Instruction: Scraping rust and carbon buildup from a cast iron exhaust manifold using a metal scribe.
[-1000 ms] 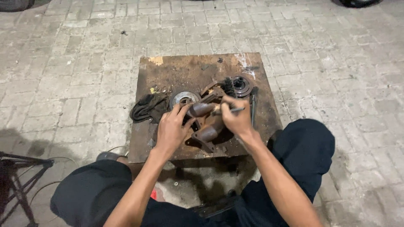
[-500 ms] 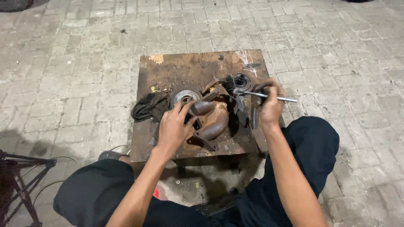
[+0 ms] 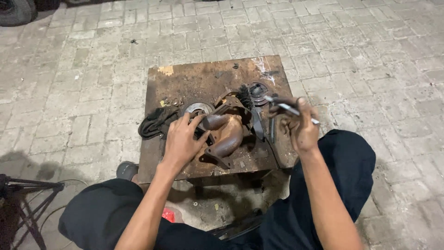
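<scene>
I'm sitting on the paving with a rusty little counter [image 3: 203, 78] between my knees. The manifold [image 3: 226, 134], a rusty curved pipe casting, is lying near the middle of the counter. My left hand [image 3: 182, 141] is resting on the manifold's left end, fingers spread flat, pressing rather than wrapping, so that grip is open. My right hand [image 3: 298, 125] is hovering just right of the manifold, off the casting, with its grip closed around a thin metal rod [image 3: 291, 109] that's sticking out both sides of my fist. A round disc part [image 3: 199, 109] is sitting just above my left hand, touching the manifold. A dark rag [image 3: 155, 122] is bunched left of the manifold. A small black round part [image 3: 256, 90] is lying up and right of it.
</scene>
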